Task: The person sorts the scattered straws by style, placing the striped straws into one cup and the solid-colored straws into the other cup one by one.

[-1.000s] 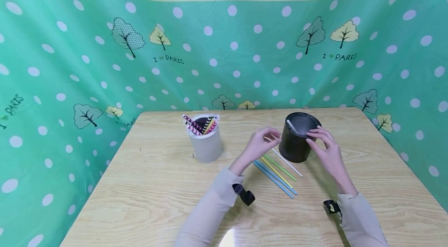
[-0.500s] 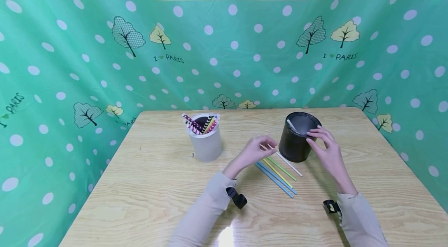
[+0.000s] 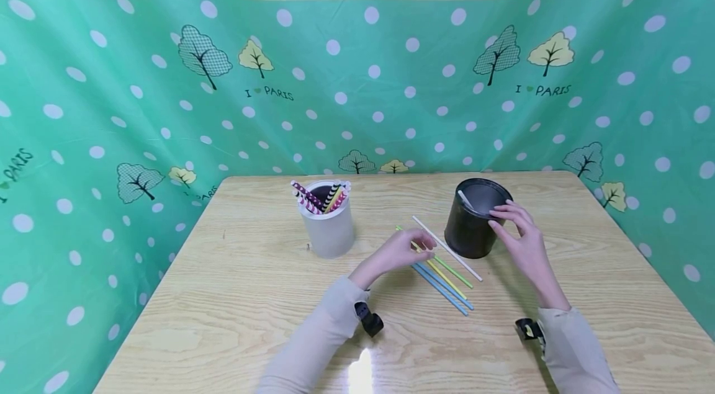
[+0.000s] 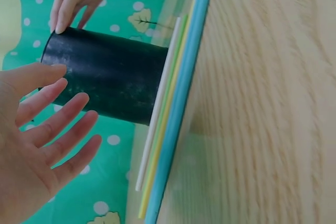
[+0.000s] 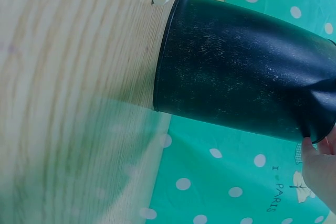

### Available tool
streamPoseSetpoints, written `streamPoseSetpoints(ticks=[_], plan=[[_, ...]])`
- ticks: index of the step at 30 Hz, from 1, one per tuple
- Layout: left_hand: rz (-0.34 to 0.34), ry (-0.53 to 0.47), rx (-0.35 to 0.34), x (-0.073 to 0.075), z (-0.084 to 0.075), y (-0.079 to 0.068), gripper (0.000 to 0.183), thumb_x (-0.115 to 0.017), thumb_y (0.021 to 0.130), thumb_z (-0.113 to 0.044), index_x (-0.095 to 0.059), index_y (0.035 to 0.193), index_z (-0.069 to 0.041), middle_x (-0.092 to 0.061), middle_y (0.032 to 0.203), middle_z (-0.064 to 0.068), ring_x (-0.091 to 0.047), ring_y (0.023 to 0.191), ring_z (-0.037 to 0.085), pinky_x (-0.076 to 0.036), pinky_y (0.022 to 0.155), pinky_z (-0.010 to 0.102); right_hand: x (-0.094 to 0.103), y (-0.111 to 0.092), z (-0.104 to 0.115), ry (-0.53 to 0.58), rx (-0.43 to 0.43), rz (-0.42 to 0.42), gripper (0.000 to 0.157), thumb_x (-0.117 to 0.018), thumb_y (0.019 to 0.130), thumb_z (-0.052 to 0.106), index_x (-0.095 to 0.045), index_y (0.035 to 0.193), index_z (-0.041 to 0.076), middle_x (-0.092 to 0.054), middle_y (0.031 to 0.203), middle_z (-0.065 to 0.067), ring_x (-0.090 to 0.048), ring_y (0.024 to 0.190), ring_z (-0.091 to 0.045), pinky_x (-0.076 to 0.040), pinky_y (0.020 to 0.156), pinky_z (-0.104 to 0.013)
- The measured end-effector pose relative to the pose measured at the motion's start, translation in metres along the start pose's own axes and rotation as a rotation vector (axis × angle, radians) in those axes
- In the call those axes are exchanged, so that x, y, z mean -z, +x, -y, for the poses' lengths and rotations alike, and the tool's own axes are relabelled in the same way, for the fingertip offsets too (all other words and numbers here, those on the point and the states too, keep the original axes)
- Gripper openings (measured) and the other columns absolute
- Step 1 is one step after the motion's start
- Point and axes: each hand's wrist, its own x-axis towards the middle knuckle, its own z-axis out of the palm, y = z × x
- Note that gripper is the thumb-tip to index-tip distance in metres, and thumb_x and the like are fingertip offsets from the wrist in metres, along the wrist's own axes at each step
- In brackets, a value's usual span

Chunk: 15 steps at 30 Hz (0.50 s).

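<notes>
With thumb and fingers, my right hand (image 3: 516,229) pinches the near right rim of an upright black cup (image 3: 468,234). One white straw (image 3: 465,200) leans inside that cup. Above several plain straws on the table, my left hand (image 3: 403,249) has its fingers loosely spread and holds nothing, as the left wrist view shows. A white straw (image 3: 458,257), a green straw (image 3: 461,278), a yellow straw (image 3: 455,286) and blue straws (image 4: 181,93) lie side by side on a slant, their far ends partly hidden by the left hand.
A whitish cup (image 3: 329,236) stands to the left, filled with patterned straws (image 3: 315,200) in pink, black and yellow. The wooden table (image 3: 223,295) ends at a green dotted curtain (image 3: 313,96) behind it.
My left hand has drawn back from beside the black cup, moving left and toward me over the straws. The right hand keeps its grip on the rim.
</notes>
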Motion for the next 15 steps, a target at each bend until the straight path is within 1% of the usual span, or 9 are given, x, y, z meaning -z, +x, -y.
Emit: streamPoseSetpoints(ticks=[1, 2, 3, 5, 7, 10, 11, 12, 15], plan=[[0.011, -0.001, 0.008, 0.0, 0.001, -0.001, 0.02, -0.063, 0.081, -0.015, -0.062, 0.098, -0.005, -0.063, 0.091, -0.001, -0.056, 0.084, 0.009, -0.048, 0.075, 0.019, 0.0, 0.0, 0.007, 0.001, 0.009, -0.001, 0.025, -0.063, 0.082, 0.015, -0.064, 0.106, 0.009, -0.054, 0.116, -0.004, -0.031, 0.126, -0.016, -0.026, 0.106, -0.025], [0.021, 0.001, 0.007, 0.0, 0.001, -0.002, 0.02, -0.063, 0.081, -0.015, -0.062, 0.098, -0.004, -0.063, 0.09, -0.001, -0.056, 0.085, 0.01, -0.048, 0.075, 0.019, -0.002, -0.001, 0.015, -0.043, 0.006, -0.011, 0.024, -0.064, 0.082, 0.015, -0.064, 0.105, 0.008, -0.054, 0.115, -0.003, -0.031, 0.125, -0.014, -0.026, 0.105, -0.023], [0.031, 0.0, 0.01, 0.0, 0.002, -0.003, 0.019, -0.063, 0.081, -0.014, -0.062, 0.098, -0.005, -0.063, 0.09, -0.001, -0.057, 0.086, 0.012, -0.048, 0.075, 0.02, -0.002, -0.001, 0.03, -0.042, -0.011, -0.006, 0.024, -0.063, 0.082, 0.013, -0.064, 0.104, 0.005, -0.054, 0.114, -0.006, -0.031, 0.125, -0.015, -0.026, 0.106, -0.025], [0.051, 0.011, 0.007, 0.0, 0.003, -0.004, 0.018, -0.064, 0.081, -0.013, -0.062, 0.097, -0.005, -0.063, 0.09, -0.001, -0.057, 0.086, 0.012, -0.047, 0.074, 0.017, -0.001, -0.001, 0.039, 0.014, -0.009, 0.008, 0.023, -0.062, 0.083, 0.011, -0.063, 0.105, 0.003, -0.054, 0.115, -0.006, -0.031, 0.126, -0.016, -0.025, 0.107, -0.029], [0.071, 0.025, -0.002, 0.0, 0.005, -0.005, 0.018, -0.065, 0.08, -0.013, -0.062, 0.096, -0.006, -0.063, 0.09, -0.001, -0.057, 0.087, 0.011, -0.048, 0.076, 0.018, -0.001, -0.002, 0.024, 0.006, 0.031, -0.006, 0.023, -0.062, 0.083, 0.014, -0.064, 0.105, 0.009, -0.054, 0.115, -0.001, -0.031, 0.126, -0.012, -0.024, 0.106, -0.024], [0.1, 0.054, -0.01, 0.0, 0.008, -0.007, 0.018, -0.066, 0.079, -0.014, -0.061, 0.096, -0.008, -0.063, 0.091, 0.0, -0.056, 0.087, 0.009, -0.047, 0.076, 0.017, -0.001, -0.002, 0.012, 0.01, 0.025, -0.004, 0.024, -0.062, 0.083, 0.013, -0.064, 0.106, 0.01, -0.054, 0.116, -0.001, -0.03, 0.127, -0.013, -0.023, 0.107, -0.026], [0.109, 0.062, -0.011, 0.0, 0.009, -0.008, 0.019, -0.066, 0.079, -0.014, -0.061, 0.096, -0.008, -0.063, 0.092, 0.0, -0.056, 0.088, 0.008, -0.047, 0.077, 0.017, -0.001, -0.002, 0.023, 0.003, 0.01, 0.001, 0.023, -0.062, 0.083, 0.014, -0.064, 0.105, 0.008, -0.054, 0.115, -0.002, -0.031, 0.126, -0.014, -0.024, 0.107, -0.027], [0.117, 0.068, -0.012, 0.0, 0.01, -0.009, 0.019, -0.066, 0.079, -0.015, -0.061, 0.096, -0.008, -0.063, 0.092, 0.0, -0.056, 0.088, 0.008, -0.047, 0.077, 0.017, -0.002, -0.002, 0.026, -0.048, 0.002, -0.01, 0.024, -0.062, 0.083, 0.014, -0.064, 0.105, 0.006, -0.054, 0.115, -0.003, -0.031, 0.126, -0.012, -0.024, 0.106, -0.025], [0.139, 0.086, -0.017, 0.0, 0.012, -0.01, 0.019, -0.065, 0.08, -0.014, -0.061, 0.097, -0.008, -0.063, 0.093, 0.001, -0.057, 0.089, 0.01, -0.046, 0.077, 0.016, -0.003, -0.002, 0.058, -0.035, -0.022, 0.001, 0.024, -0.061, 0.083, 0.01, -0.062, 0.103, -0.003, -0.053, 0.113, -0.007, -0.031, 0.126, -0.012, -0.023, 0.107, -0.026]])
